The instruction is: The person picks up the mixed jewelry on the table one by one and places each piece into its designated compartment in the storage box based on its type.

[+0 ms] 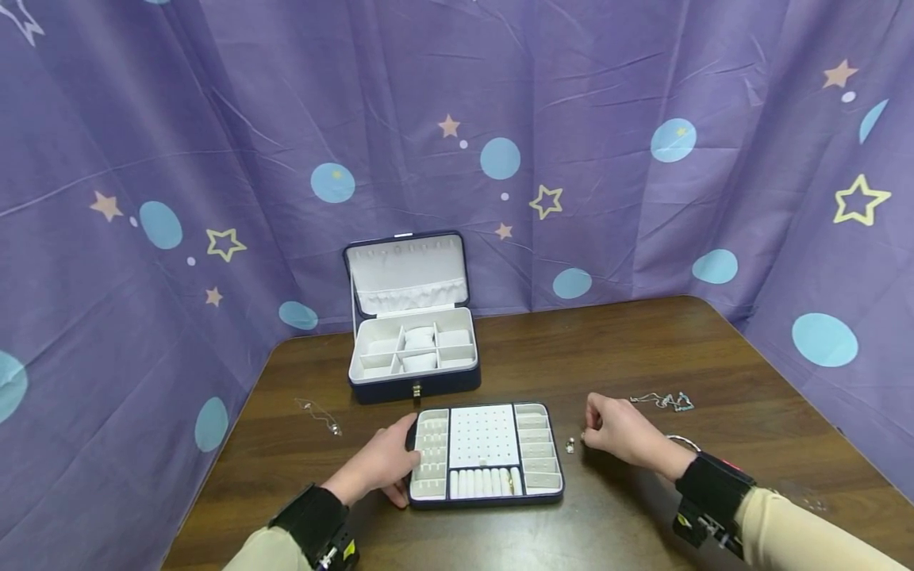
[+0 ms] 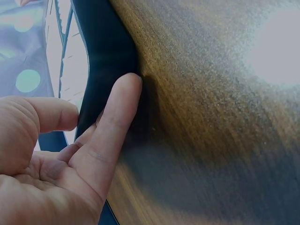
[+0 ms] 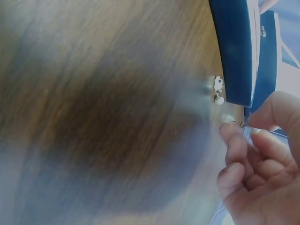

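A jewelry tray (image 1: 482, 432) with a dark rim and pale compartments lies on the wooden table. Its left edge is held by my left hand (image 1: 385, 460), thumb on the rim and fingers along the dark outer side (image 2: 110, 51). Just right of the tray, my right hand (image 1: 621, 428) pinches a small earring (image 3: 228, 118) between thumb and finger, close to the tabletop. A second earring (image 1: 570, 446) lies between that hand and the tray; the right wrist view shows it as a silvery piece (image 3: 218, 89) with a round pale end.
Behind the tray stands an open jewelry box (image 1: 416, 388) with divided compartments and a raised lid. A fine necklace (image 1: 321, 416) lies on the left, a chain with a blue pendant (image 1: 671, 401) on the right. A bangle (image 1: 684, 441) lies partly hidden by my right wrist.
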{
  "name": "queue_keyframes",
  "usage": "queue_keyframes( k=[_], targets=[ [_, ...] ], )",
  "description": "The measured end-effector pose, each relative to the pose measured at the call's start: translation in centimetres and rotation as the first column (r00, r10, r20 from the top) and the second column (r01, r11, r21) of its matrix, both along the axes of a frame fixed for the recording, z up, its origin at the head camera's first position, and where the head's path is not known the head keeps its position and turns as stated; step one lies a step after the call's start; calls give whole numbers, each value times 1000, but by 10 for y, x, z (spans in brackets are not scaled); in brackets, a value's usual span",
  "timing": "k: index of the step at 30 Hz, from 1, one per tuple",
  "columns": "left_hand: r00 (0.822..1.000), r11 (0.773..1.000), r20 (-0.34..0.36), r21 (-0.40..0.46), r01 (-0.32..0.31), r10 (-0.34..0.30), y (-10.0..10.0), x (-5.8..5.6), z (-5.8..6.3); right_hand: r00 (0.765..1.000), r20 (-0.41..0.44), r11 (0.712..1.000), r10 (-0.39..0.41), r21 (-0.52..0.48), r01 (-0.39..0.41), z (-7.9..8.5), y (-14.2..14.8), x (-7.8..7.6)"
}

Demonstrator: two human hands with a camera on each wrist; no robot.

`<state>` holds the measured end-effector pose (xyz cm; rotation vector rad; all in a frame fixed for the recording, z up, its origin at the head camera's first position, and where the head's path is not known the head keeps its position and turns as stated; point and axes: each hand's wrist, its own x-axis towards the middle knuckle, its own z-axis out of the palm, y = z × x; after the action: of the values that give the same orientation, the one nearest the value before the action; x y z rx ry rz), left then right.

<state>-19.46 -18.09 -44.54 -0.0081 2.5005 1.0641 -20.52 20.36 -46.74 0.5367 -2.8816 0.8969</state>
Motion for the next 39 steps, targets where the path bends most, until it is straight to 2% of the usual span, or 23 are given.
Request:
queue_keyframes(
  k=[14,23,28,34,39],
  targets=[
    [1000,1000,-21,-15,-8,7,1,1,-2,998,48,992,48,-121,-42,10,-5,1],
    [1000,1000,-3,30,2,-2,2,2,-7,991,121,985,54,-171,-32,19,-7,0],
    [1000,999,-10,40,0,0,2,2,-8,991,108,979,72,-196,-50,23,-7,1],
    [1000,998,13,67,-12,11,3,4,-7,989,100,971,109,-222,-84,29,-11,2],
    [1000,998,14,54,-15,14,3,3,-6,989,62,974,136,-190,-122,35,-14,3]
  ],
)
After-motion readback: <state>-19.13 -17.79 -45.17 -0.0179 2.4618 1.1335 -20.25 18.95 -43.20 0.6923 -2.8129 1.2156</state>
